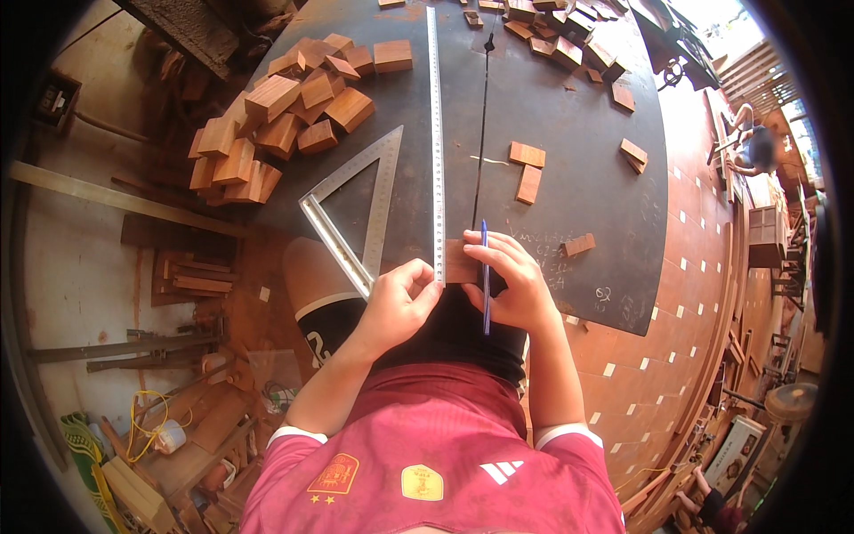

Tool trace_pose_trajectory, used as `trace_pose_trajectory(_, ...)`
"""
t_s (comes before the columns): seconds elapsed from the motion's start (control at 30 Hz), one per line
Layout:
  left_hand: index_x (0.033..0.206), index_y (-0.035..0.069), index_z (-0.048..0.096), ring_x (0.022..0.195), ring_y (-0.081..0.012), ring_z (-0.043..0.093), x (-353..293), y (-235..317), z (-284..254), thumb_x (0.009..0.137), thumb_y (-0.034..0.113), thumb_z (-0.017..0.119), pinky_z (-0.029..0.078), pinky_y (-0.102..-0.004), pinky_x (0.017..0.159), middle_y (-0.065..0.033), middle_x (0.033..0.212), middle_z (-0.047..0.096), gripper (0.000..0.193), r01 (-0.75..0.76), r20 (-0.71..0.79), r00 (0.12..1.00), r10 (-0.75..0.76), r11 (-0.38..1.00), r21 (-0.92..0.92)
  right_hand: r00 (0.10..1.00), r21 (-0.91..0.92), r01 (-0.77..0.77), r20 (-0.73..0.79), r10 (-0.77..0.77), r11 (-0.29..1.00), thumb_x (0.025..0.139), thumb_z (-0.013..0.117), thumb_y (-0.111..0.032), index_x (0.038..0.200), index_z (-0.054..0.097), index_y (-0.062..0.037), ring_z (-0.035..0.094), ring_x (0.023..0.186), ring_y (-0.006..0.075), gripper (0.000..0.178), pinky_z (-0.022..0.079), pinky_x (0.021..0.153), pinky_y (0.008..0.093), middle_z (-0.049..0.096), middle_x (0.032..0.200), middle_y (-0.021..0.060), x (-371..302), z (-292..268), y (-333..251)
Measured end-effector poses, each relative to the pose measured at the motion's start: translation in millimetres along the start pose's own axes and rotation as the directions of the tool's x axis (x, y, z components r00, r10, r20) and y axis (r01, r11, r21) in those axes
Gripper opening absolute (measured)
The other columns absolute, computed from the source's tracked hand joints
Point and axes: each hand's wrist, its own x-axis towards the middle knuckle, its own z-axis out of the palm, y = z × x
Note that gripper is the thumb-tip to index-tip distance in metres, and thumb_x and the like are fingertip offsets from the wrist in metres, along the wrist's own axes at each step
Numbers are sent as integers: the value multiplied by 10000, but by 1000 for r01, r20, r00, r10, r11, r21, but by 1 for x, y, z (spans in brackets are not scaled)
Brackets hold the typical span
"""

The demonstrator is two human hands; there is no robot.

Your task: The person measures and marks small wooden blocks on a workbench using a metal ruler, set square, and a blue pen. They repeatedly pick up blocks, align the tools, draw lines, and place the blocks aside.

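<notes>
**Hands on a small wood block at the near edge of the dark table**

The dark, matte round-edged table [569, 133] carries chalk-like scribbles near its near right edge. At the middle of the near edge lies a small reddish-brown rectangular wooden block [460, 263], smooth-sawn, pressed against the long silvery steel ruler [436, 133] that runs straight from the near edge to the far edge.

The left hand [400, 307] sits at the near edge, its grip curled, fingertips pressed onto the ruler's near end just beside the block. The right hand [514, 280] covers the block's right side, fingers laid flat over it, and its grip pinches a slim blue pen [485, 276] that stands roughly in line with the ruler, tip toward the far edge.

Left of the ruler, touching the near edge, lies a flat aluminium triangular set square [360, 209] with an open middle. Beyond it, at the far left edge, a heap of chunky orange-brown wooden blocks [276, 116] is piled loosely, some tilted. Right of the ruler a thin black cord [482, 133] runs parallel to it. Two small flat wood pieces [527, 169] lie near the table's middle, and more scattered wood offcuts [569, 40] crowd the far right edge.
</notes>
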Motion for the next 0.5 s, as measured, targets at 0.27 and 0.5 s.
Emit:
trace_pose_trajectory(0.27, 933, 35, 635, 655, 12, 468, 0, -3, 1, 1002, 74, 660, 378, -196, 565, 78, 769, 560, 84, -27, -10, 1000, 27, 1000, 13, 1000, -7, 0, 1, 0, 1000, 669, 863, -49, 1203, 682, -46, 661, 1188, 363, 564, 547, 1006, 442, 695, 1292, 153, 0, 0, 0)
trace_pose_trajectory(0.5, 929, 33, 638, 646, 13, 470, 0, -2, 1, 999, 79, 664, 377, -198, 558, 80, 758, 560, 87, -27, -16, 999, 27, 999, 16, 997, -18, 34, -75, -35, 999, 691, 909, -163, 1175, 681, -64, 667, 1140, 360, 544, 552, 967, 439, 704, 1229, 134, 3, -1, -6)
